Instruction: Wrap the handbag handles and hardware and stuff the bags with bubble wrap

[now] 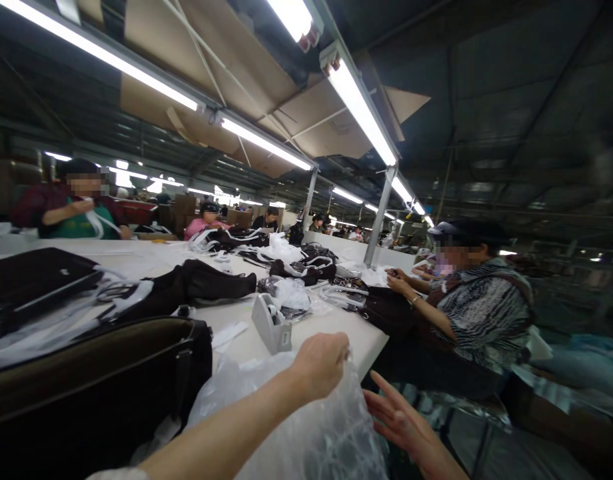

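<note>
My left hand (pixel 321 365) is closed on the upper edge of a clear bubble-wrap sheet (pixel 306 427), which hangs down over the front of the white table (pixel 359 340). To its right, my right hand (pixel 399 417) has its fingers spread beside the sheet's right edge, with nothing held. A large black bag (pixel 96 400) stands open at the lower left, left of the plastic. Just beyond my left hand sits a grey tape dispenser (pixel 271 325).
Black bags (pixel 214 280) with white straps and plastic wrapping (pixel 292 293) lie across the table. A seated person (pixel 481 307) works at the right edge, another (pixel 76 213) at the far left. A metal post (pixel 381 217) rises beyond the table.
</note>
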The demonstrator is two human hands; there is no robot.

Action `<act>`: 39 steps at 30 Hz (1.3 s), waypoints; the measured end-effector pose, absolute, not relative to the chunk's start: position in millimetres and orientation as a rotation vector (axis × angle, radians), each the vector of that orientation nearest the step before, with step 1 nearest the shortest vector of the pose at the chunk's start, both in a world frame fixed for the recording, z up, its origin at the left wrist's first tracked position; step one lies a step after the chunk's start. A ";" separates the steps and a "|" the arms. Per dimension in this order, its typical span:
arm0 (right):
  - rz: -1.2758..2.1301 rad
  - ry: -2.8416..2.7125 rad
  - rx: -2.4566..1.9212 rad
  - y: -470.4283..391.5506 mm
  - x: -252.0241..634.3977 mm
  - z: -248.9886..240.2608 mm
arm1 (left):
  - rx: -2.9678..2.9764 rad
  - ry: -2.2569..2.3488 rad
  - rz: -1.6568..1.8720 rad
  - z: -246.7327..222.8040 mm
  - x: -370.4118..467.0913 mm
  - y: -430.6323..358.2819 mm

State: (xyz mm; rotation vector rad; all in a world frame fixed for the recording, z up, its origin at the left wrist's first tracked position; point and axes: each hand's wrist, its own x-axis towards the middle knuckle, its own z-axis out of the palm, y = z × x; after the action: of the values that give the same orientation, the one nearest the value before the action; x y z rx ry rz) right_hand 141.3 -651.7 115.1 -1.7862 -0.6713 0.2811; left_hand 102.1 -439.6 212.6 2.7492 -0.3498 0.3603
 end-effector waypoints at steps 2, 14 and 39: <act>0.281 -0.747 -1.788 -621.1 142.8 119.2 | 2.737 -0.450 0.357 221.5 95.7 -439.0; 0.156 -0.392 -2.090 -702.9 235.0 132.6 | 2.777 0.201 0.083 184.1 24.6 -310.5; -0.558 -0.407 -2.950 -741.8 263.1 162.4 | 2.644 -0.124 -0.252 87.6 0.6 -325.8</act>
State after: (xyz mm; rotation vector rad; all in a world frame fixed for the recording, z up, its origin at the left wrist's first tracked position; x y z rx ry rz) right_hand 263.1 -741.8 162.4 -2.9503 -0.4070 -0.5582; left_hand 0.6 -325.8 87.6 2.6444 -0.1243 -0.2519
